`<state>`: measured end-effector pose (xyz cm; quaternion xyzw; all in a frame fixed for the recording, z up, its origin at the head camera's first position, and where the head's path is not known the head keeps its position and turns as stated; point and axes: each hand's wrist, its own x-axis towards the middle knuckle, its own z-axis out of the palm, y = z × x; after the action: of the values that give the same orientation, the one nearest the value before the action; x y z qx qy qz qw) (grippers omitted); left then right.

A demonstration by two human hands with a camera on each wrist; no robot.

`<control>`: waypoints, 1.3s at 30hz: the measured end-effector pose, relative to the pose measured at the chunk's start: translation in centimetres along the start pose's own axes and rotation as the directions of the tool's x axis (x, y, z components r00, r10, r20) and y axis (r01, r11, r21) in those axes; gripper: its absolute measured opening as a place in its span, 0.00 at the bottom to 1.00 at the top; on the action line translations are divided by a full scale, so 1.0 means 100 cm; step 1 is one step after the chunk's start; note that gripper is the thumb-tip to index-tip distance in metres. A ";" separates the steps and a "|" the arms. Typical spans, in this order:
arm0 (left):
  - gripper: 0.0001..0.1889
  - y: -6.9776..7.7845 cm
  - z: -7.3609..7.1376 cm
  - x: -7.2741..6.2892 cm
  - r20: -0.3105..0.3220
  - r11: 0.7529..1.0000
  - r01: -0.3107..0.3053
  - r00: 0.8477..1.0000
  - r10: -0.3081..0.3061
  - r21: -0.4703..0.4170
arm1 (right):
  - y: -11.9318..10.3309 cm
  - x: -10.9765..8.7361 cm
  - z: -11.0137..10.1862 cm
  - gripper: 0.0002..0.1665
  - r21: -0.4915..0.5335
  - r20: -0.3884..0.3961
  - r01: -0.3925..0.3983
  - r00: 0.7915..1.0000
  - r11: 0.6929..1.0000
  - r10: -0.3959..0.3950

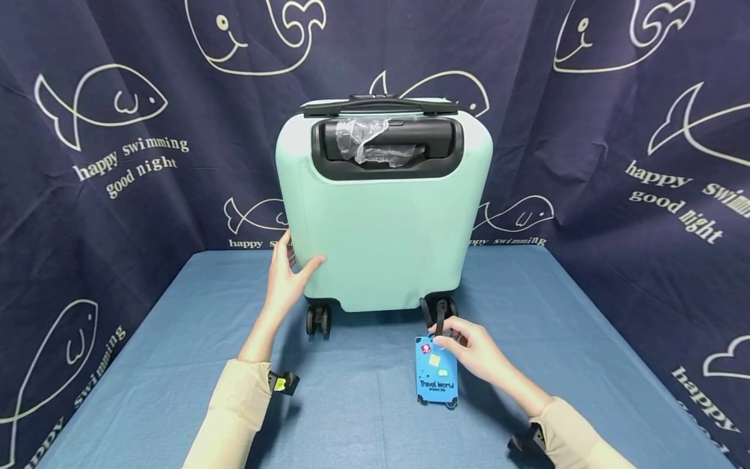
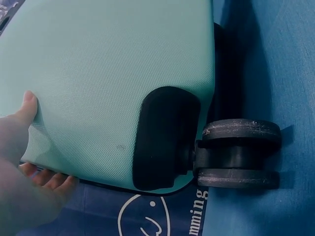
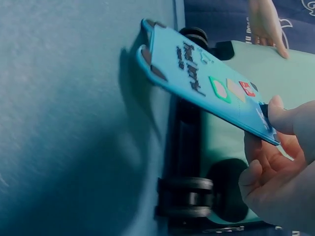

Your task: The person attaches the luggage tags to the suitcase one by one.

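A mint-green suitcase (image 1: 387,241) stands upright on its wheels, its recessed trolley handle partly wrapped in clear plastic. My left hand (image 1: 285,280) grips the suitcase's lower left edge, thumb on the front face and fingers round the side, as the left wrist view also shows. Near the lower right wheel, my right hand (image 1: 473,348) pinches a blue luggage tag (image 1: 436,378) at its top, by its black strap (image 1: 441,316). The tag hangs with its "Travel World" print and stickers facing out. In the right wrist view the tag (image 3: 197,73) is tilted, above the blue cloth.
Blue cloth (image 1: 363,404) covers the surface under the suitcase. Dark navy curtains (image 1: 117,215) with fish drawings and lettering enclose the back and both sides. A black double wheel (image 1: 318,319) stands at the suitcase's lower left, close to my left forearm.
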<state>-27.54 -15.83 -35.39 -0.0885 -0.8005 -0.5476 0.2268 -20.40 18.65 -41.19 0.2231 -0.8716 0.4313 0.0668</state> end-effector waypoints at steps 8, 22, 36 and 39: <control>0.43 0.000 -0.001 0.000 -0.005 1.000 -0.005 1.000 0.005 0.008 | -0.012 0.003 -0.013 0.04 -0.026 -0.079 0.095 0.992 0.995 -0.097; 0.42 0.001 -0.004 -0.002 -0.014 0.999 -0.018 1.000 0.018 0.029 | -0.041 0.008 -0.030 0.07 -0.084 -0.158 0.180 0.969 0.980 -0.191; 0.42 0.000 -0.004 -0.003 -0.019 0.999 -0.026 0.999 0.027 0.034 | -0.053 0.023 -0.050 0.10 -0.121 -0.191 0.322 0.921 0.939 -0.340; 0.42 0.001 -0.004 -0.004 -0.017 0.999 -0.025 1.000 0.025 0.032 | -0.059 0.026 -0.055 0.10 -0.121 -0.201 0.335 0.914 0.934 -0.354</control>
<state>-27.06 -16.08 -35.36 -0.0902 -0.8060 -0.5327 0.2418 -20.51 18.93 -32.71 0.3211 -0.8234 0.3975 0.2469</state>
